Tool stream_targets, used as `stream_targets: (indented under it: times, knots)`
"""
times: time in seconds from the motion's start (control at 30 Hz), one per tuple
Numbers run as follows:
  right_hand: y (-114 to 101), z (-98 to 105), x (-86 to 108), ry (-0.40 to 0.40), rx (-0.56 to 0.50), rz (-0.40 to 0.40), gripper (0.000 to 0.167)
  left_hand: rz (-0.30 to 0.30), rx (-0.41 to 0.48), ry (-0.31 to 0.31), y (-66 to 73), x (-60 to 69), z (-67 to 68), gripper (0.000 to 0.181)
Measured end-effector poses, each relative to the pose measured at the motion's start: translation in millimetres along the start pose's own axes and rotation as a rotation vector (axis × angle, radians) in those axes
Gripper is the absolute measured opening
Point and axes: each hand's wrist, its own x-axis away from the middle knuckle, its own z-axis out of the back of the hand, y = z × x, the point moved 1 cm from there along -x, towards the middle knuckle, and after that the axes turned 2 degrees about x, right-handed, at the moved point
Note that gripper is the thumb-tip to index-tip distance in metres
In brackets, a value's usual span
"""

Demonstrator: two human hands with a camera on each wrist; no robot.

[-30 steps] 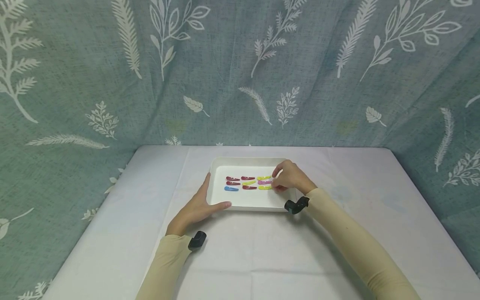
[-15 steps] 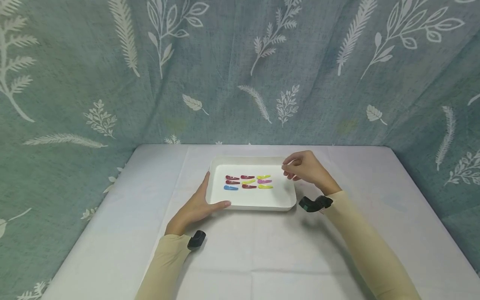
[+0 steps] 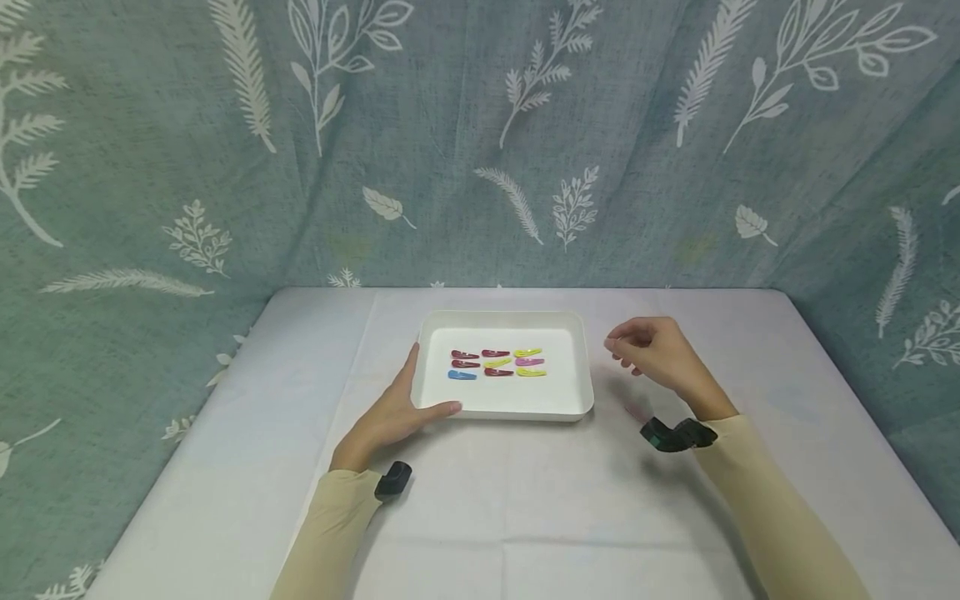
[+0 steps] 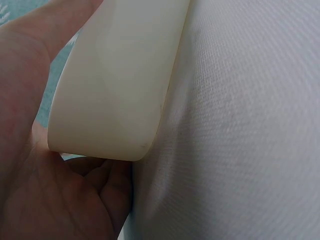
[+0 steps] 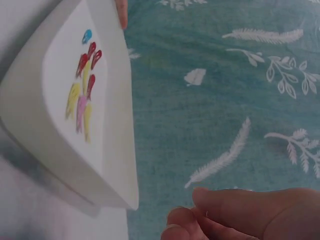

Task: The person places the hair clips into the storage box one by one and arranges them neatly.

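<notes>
A white rectangular tray (image 3: 555, 392) lies on the table, holding snap hair clips in three rows of three. Dark red ones, such as the clip (image 3: 465, 355) at back left, mix with yellow clips (image 3: 532, 372), a pink clip (image 3: 529, 362) and a blue clip (image 3: 462, 376). My left hand (image 3: 390, 412) holds the tray's near left corner, thumb along the front wall and fingers round the left side. To the right of the tray my right hand (image 3: 651, 350) hovers above the cloth. Its fingers are loosely bent, thumb near the forefinger, with nothing visible between them.
A white cloth (image 3: 450, 508) covers the table. Behind it hangs a blue-green curtain (image 3: 442, 125) with white leaf patterns. Each wrist carries a black camera, such as the right wrist camera (image 3: 678, 435).
My right hand has drawn back from the clips at the tray's right side and moved rightward past the rim. My left hand and the tray stay in place.
</notes>
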Motion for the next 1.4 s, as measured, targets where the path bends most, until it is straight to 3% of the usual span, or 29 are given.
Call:
stream_targets:
  times: [0.6,1.1,1.2,1.4]
  knots:
    - [42,9,35.5,-0.017,0.061,0.002,0.024,0.001,-0.007,0.007,4.0,-2.6,1.9,0.135]
    - [61,9,44.5,-0.208,0.117,-0.029,0.024,0.027,-0.025,0.008,1.6,-2.8,1.2,0.134]
    - [63,7,45.6,-0.221,0.129,-0.052,0.024,0.008,-0.02,0.002,0.5,-2.8,1.1,0.134]
    - [68,5,47.0,-0.228,0.146,-0.045,0.024,0.04,-0.027,-0.005,-0.7,-2.0,-0.2,0.136]
